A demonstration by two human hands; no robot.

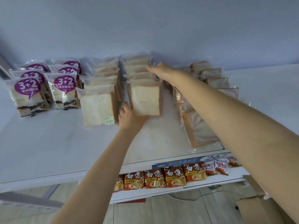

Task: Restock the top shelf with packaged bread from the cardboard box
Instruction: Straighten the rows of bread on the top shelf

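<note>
You're in the placing/straightening step: both hands are on the middle row of clear-wrapped white sliced bread packs (145,101) standing on the white top shelf (48,143). Your left hand (131,118) sits at the lower left corner of the front pack in that row, fingers pressed against its face and base; the grip reads as a flat bracing contact, not a closed hold. Your right hand (159,70) reaches to the back of the same row, fingers laid over the tops of the rear packs; whether it pinches a wrapper or only pushes, I cannot tell. Just left of that row stands a second row of the same white bread (98,107), and further left the purple-labelled "3+2" bread packs (64,92). Right of the row, the brown-crusted toast packs in clear film (199,126) have slumped flat toward the shelf edge. The brown cardboard box (258,209) sits well below and right of the row, on the floor; its contents are not visible. Next move, as I judge it: square the row upright, release both hands, then go down to the box for more. Watch for slippery film and the row toppling forward.
</note>
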